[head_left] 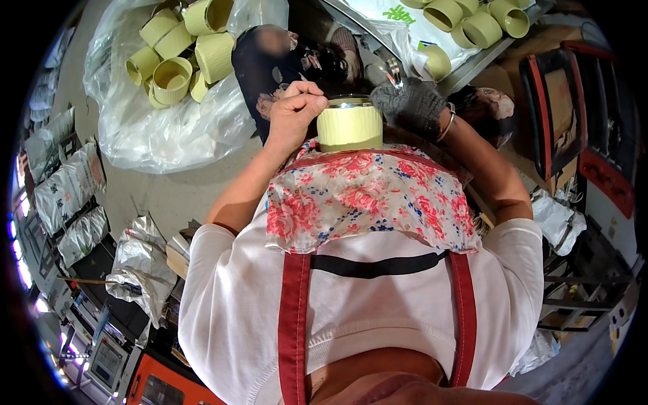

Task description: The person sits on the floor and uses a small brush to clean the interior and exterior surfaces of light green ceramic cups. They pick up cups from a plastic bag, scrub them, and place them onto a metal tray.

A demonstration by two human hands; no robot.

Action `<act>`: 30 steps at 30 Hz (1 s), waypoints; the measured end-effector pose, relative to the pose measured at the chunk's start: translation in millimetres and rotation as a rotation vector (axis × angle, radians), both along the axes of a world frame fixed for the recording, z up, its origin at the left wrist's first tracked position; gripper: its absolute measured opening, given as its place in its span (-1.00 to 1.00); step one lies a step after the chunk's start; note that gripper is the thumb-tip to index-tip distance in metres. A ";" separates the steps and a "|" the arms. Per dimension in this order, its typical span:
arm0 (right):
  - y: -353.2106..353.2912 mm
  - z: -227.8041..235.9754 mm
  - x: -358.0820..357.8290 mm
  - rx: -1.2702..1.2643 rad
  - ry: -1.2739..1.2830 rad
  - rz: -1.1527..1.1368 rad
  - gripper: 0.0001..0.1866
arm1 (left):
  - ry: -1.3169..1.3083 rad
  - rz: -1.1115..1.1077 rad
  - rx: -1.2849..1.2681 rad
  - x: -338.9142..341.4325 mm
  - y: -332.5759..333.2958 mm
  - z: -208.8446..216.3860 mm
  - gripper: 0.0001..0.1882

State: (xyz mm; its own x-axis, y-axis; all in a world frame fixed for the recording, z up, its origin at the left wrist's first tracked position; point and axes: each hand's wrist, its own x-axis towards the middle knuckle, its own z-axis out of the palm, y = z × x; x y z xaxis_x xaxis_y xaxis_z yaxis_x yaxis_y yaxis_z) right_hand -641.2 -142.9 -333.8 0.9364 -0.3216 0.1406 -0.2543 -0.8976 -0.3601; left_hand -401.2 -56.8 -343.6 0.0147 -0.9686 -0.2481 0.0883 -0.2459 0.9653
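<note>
A pale yellow ribbed cup-like container [349, 128] stands upright at my lap, against the floral apron [364, 196]. Round its top runs a darker rim with a shiny band. My bare left hand [297, 113] is closed in a pinch at the rim's left side; whatever lies between thumb and fingers is hidden. On the other side, my right hand [410, 106], in a dark grey glove, is closed against the rim's right edge. A thin shiny metal tool [393, 73] sticks up from its fingers, its kind unclear.
Several similar yellow containers [172, 74] lie in a large clear plastic bag [145, 145] at the left. More yellow containers [482, 28] rest on a metal-edged table [496, 57] at the far right. A red-and-black frame [540, 115] stands to my right.
</note>
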 end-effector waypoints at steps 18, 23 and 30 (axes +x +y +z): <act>16.1 35.8 22.3 0.465 -0.295 -0.301 -0.68 | 0.371 -0.229 0.254 -9.1 -17.2 74.3 -0.69; 0.5 19.7 32.2 0.244 -0.385 -0.132 -0.87 | 0.528 -0.136 0.368 -8.4 -26.0 74.5 -0.89; -44.1 -3.6 38.9 0.145 -0.461 -0.223 -0.79 | 0.322 0.020 0.126 10.7 -42.5 84.6 -0.89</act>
State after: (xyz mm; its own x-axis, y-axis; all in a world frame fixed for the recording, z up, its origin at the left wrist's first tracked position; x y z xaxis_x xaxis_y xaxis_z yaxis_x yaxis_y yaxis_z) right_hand -602.3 -187.0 -337.4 0.6948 -0.5525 0.4605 -0.2195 -0.7725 -0.5958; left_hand -390.6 -99.2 -259.0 -0.0650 -0.9305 -0.3605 0.3895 -0.3563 0.8493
